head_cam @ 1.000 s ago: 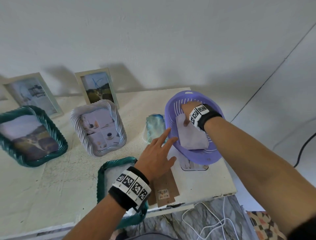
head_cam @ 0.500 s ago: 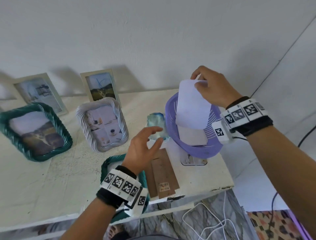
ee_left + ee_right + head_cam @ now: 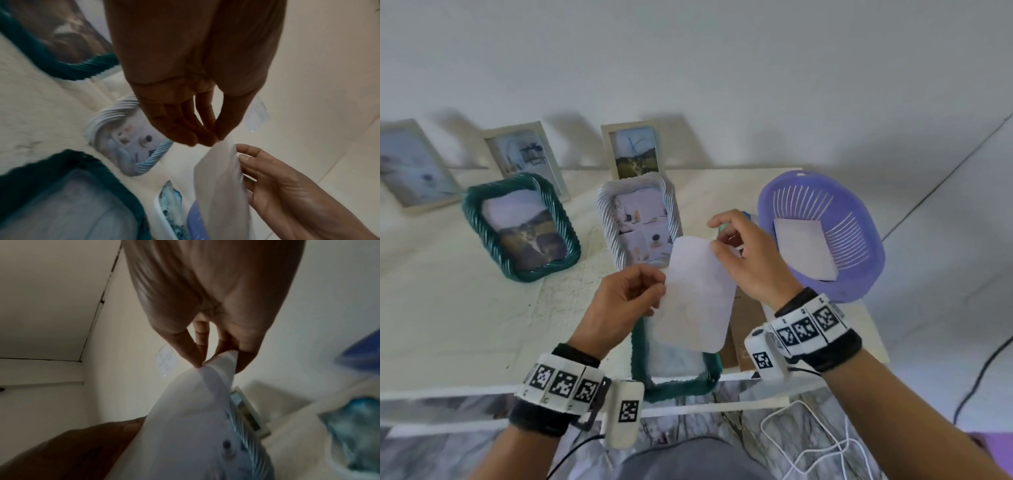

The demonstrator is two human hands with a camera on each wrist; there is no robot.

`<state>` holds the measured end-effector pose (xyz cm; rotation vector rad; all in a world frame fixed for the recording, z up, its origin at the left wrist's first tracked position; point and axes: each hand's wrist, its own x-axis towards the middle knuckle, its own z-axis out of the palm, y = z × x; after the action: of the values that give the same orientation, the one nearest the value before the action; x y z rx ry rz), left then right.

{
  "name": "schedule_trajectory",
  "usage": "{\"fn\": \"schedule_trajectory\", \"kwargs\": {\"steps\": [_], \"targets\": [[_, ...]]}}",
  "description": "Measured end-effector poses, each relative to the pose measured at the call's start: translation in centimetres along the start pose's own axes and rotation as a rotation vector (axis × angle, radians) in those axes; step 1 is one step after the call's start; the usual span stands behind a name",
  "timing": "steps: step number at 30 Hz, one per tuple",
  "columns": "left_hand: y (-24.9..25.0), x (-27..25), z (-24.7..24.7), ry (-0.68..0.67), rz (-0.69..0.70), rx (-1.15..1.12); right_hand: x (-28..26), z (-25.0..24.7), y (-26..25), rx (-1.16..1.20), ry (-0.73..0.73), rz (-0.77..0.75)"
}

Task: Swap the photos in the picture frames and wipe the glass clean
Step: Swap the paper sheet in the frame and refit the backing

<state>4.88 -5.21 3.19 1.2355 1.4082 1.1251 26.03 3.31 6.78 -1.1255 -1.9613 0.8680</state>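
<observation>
Both hands held one white sheet (image 3: 693, 294) in the air at the lower centre of the head view, its blank side toward the camera; whether it was a photo's back or a wipe could not be told. The right hand (image 3: 751, 260) pinched the sheet's upper right edge between thumb and curled fingers, and the right wrist view showed that corner bent over under the grip. The left hand (image 3: 619, 298) had its fingertips (image 3: 205, 138) bunched at the sheet's left edge, pinching it lightly as far as the left wrist view showed.

Directly under the sheet lay an open green frame (image 3: 674, 373) at the table's (image 3: 465, 308) near edge, with a brown backing board (image 3: 744, 329) beside it. A second sheet (image 3: 804, 248) lay in the purple basket (image 3: 859, 270) at the right. A green frame with a photo (image 3: 522, 228) and a white frame (image 3: 638, 222) sat mid-frame, and three pale frames (image 3: 633, 150) leaned on the wall above.

The risks, as I judged them: the bent corner could crease if the right pinch tightened. The sheet might go in reversed, since only its blank side showed. The open frame overhung the table edge, so pressing down on it could tip it off. Fingertips might smudge the glass.
</observation>
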Motion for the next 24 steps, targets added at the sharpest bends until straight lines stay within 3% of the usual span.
{"fn": "schedule_trajectory", "kwargs": {"steps": [2, 5, 11, 15, 24], "targets": [[-1.0, -0.4, -1.2, 0.067, -0.054, -0.012, -0.4, 2.2, 0.4, 0.004, 0.03, 0.093], [-2.7, -0.9, -2.5, 0.135, -0.125, 0.009, -1.6, 4.6, 1.2, 0.026, -0.043, 0.244], [-6.0, -2.0, -3.7, 0.164, -0.259, 0.053, -4.4, 7.4, 2.1, 0.115, -0.078, 0.337], [-7.0, -3.0, -3.5, 0.139, -0.286, 0.101, -6.1, 8.1, 2.7, 0.056, -0.098, 0.328], [-7.4, -3.6, -1.9, 0.091, -0.186, 0.25, -7.4, 7.7, 3.1, -0.073, -0.145, 0.245]]}}
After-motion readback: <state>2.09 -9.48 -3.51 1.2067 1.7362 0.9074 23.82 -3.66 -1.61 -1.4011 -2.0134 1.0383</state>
